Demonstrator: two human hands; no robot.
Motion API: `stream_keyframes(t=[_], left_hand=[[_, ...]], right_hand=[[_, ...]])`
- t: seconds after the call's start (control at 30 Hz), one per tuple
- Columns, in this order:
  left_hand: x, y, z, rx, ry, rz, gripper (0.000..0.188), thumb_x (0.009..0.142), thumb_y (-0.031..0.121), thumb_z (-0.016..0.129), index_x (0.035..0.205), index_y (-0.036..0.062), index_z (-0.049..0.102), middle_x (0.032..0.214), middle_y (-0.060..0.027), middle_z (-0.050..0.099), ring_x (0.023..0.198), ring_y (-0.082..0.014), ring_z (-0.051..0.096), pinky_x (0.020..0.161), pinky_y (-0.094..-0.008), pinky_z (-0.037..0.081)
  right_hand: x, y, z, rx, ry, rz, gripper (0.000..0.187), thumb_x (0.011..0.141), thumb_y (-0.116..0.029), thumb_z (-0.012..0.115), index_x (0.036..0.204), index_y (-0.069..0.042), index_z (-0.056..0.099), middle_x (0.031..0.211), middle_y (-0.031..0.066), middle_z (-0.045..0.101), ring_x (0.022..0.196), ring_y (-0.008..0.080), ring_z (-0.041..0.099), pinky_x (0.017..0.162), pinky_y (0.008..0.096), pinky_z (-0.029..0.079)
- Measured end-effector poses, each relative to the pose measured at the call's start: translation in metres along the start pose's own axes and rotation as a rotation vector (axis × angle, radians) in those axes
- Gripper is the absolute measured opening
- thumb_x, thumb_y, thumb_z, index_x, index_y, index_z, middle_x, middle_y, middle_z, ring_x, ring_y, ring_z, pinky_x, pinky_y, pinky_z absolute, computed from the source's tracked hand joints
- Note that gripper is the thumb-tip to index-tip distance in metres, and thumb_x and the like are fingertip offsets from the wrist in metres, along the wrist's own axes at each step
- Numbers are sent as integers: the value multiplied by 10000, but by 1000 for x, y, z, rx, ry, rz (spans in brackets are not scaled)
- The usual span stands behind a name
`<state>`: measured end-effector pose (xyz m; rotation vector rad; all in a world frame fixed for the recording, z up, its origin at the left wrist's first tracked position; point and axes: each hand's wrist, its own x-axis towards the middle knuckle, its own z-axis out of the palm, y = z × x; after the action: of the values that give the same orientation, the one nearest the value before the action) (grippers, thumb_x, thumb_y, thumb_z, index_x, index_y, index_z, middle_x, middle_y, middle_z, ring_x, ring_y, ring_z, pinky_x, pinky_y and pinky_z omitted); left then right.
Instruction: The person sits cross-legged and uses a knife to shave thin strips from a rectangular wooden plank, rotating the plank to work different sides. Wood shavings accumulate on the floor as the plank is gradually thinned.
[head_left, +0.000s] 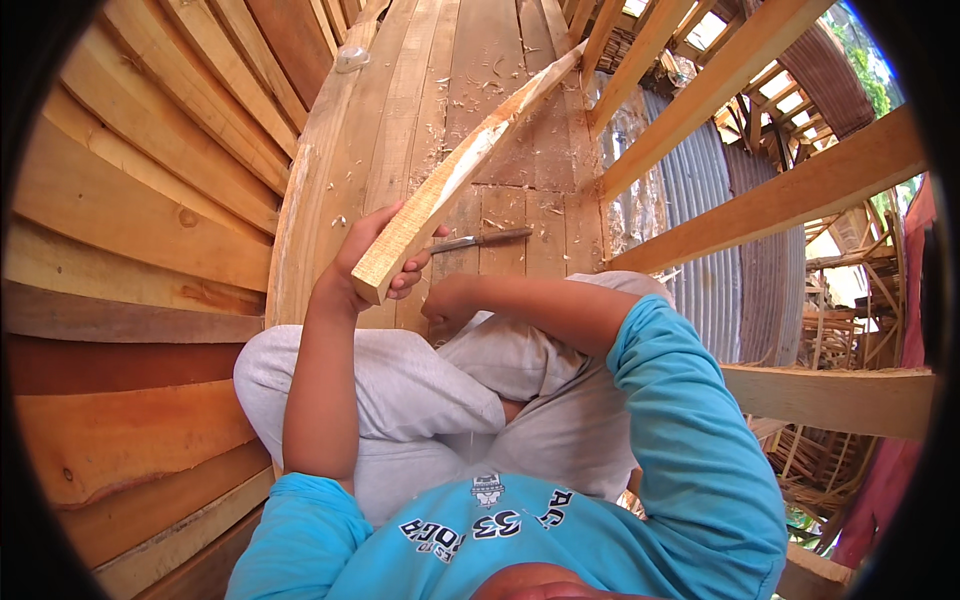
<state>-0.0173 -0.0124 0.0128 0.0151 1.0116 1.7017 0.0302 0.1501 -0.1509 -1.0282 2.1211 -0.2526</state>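
A long squared length of timber slants up and away to the right, tapering toward its far end near the railing. Fingers of my left hand wrap round its near end from below and hold it tilted. Pale, freshly cut wood shows along its far half. On the boards beyond my legs lies a tool with a metal blade and a brownish handle; its kind is unclear, and its blade end is near my left fingers. My right hand is closed by my crossed legs, its palm hidden, so I cannot make out whether it holds anything.
Wood shavings lie scattered over the plank floor. A small clear object sits at the far left. A plank wall rises on my left. To my right run wooden railing bars, with corrugated metal sheets beyond.
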Motion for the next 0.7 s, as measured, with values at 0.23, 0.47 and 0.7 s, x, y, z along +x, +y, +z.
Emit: stream_keyframes(t=[0.23,0.47,0.7], left_hand=[[-4,-1,5,10,52,20,631,1063,477,271,1227,-62,553,574,-32,457,358,-114,439,316,-243,375],[-5,-2,9,11,62,31,636,1063,474,274,1226,-78,544,573,-29,445,351,-108,430,302,-237,367],[-4,-2,9,-4,68,15,641,1064,474,270,1240,-84,533,576,-29,445,353,-110,436,302,-234,364]], right_hand=[[-8,-14,-8,209,27,-114,424,841,-500,688,1030,-122,716,998,157,730,916,333,690,810,462,525],[6,-17,2,-20,-104,-172,338,929,-392,576,1095,-136,719,1030,153,734,932,337,690,818,459,525],[1,-14,9,118,67,-275,307,913,-382,599,979,-129,759,945,160,742,879,365,693,796,484,524]])
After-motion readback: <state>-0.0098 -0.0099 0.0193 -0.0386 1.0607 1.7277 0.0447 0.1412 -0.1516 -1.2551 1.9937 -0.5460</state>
